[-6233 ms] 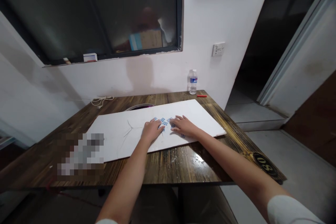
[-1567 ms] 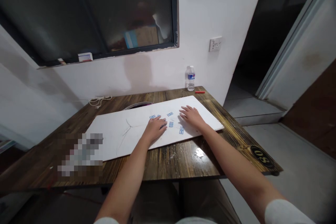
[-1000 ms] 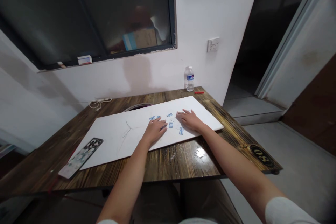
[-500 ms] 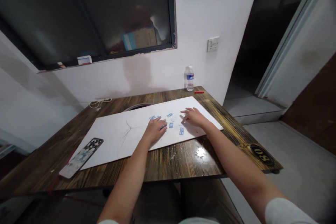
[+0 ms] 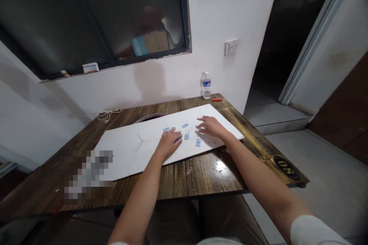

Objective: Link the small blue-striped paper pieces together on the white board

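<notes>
Standing beyond patterned pieces (image 5: 186, 136): bottle (image 5: 207, 84), contents unclear

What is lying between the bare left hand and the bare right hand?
Between left hand and right hand, the head view shows three small, separate blue-and-white rectangular pieces and faint dark lines on the white rectangular board.

Sm. blue-&-white pieces (image 5: 186, 136) lie flat, loosely scattered at diff. angles, approx. mid-to-rt. on the white board (image 5: 120, 149) (at least one partly covered, lt. side of group). Most show bars; the nearest piece (image 5: 198, 142) has a 2-col. grid.
</notes>
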Available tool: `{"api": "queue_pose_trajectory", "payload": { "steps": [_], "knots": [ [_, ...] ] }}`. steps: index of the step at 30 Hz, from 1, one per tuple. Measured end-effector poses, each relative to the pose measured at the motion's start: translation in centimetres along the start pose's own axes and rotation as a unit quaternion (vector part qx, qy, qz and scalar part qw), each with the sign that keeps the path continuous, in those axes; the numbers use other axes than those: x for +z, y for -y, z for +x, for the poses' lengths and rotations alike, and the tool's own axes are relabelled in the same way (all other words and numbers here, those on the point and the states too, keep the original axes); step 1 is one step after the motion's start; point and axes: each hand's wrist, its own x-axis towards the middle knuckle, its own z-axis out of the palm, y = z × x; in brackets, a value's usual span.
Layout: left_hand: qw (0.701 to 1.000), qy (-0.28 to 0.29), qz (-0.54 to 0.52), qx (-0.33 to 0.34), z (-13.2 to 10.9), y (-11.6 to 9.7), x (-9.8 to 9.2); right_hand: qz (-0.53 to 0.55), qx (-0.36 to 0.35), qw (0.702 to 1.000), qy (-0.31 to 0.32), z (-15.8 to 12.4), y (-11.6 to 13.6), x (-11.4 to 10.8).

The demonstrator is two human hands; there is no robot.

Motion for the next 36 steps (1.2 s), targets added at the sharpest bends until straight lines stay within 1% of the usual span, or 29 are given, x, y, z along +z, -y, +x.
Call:
{"api": "queue_pose_trajectory", "payload": {
  "steps": [3, 7, 10, 12, 15, 18, 22, 25, 28, 31, 33, 36],
  "knots": [
    [1.000, 0.002, 0.000, 0.004, 0.0, -0.1, 0.0, 0.011, 0.012, 1.000, -0.008, 0.2, 0.0, 0.5],
    [1.000, -0.001, -0.003, 0.000, 0.1, -0.3, -0.2, 0.025, 0.070, 0.997, -0.013, 0.3, -0.5, 1.8],
    [1.000, -0.002, -0.004, 0.003, 0.1, -0.5, -0.3, 0.026, 0.113, 0.993, -0.028, 0.4, -1.0, 2.7],
    [1.000, 0.000, -0.005, 0.007, 0.0, -0.6, -0.4, 0.021, 0.129, 0.990, -0.043, 0.6, -1.2, 3.0],
    [1.000, -0.001, -0.006, 0.007, -0.1, -0.7, -0.5, 0.027, 0.121, 0.989, -0.077, 0.7, -0.9, 3.0],
    [1.000, -0.004, -0.008, 0.003, -0.2, -0.6, -0.5, 0.040, 0.084, 0.991, -0.097, 0.8, 0.2, 2.8],
    [1.000, -0.001, -0.011, 0.005, -0.1, -0.5, -0.3, 0.037, 0.042, 0.995, -0.085, 0.7, 1.9, 3.2],
    [1.000, 0.000, -0.004, 0.009, -0.1, -0.3, -0.1, 0.030, 0.047, 0.996, -0.077, 0.6, 2.5, 3.6],
    [1.000, -0.004, 0.002, 0.016, 0.0, -0.2, 0.1, 0.022, 0.095, 0.992, -0.081, 0.5, 2.4, 3.8],
    [1.000, 0.002, -0.001, 0.017, 0.1, -0.2, 0.1, 0.027, 0.135, 0.985, -0.099, 0.6, 1.7, 3.5],
    [1.000, 0.005, -0.006, 0.015, 0.1, -0.2, 0.0, 0.044, 0.136, 0.984, -0.107, 0.6, 1.1, 3.1],
    [1.000, 0.003, -0.009, 0.012, 0.0, -0.3, -0.1, 0.075, 0.092, 0.989, -0.087, 0.6, 0.4, 2.1]
  ]
}}
